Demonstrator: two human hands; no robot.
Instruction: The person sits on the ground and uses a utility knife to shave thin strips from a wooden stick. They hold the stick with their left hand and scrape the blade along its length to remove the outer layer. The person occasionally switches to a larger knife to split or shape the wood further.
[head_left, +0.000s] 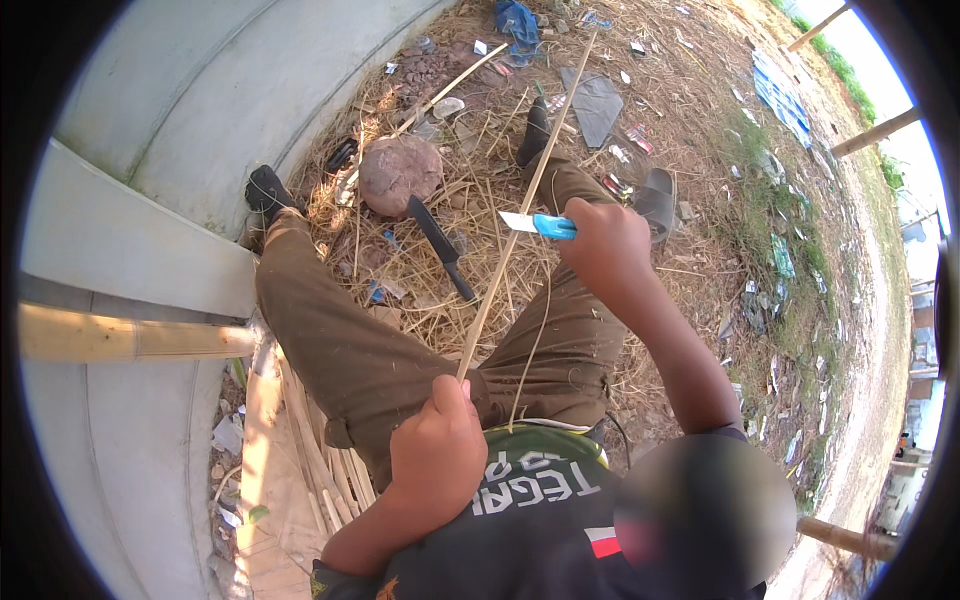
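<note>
My left hand is closed around the near end of a long, thin bamboo strip, close to my lap. The strip slants up and away between my legs toward the far ground. My right hand grips a light-blue utility knife, its pale blade out. In the picture the blade lies across the strip, partway along it; whether it cuts in cannot be made out. A thin, curled sliver hangs over my right thigh. Between my legs a large black-handled knife lies on the straw.
A rounded reddish stone sits beyond the large knife. Pale curved wall panels and a bamboo pole border the left. Several bamboo strips lie beside my left hip. A grey sandal and scattered litter are on the right.
</note>
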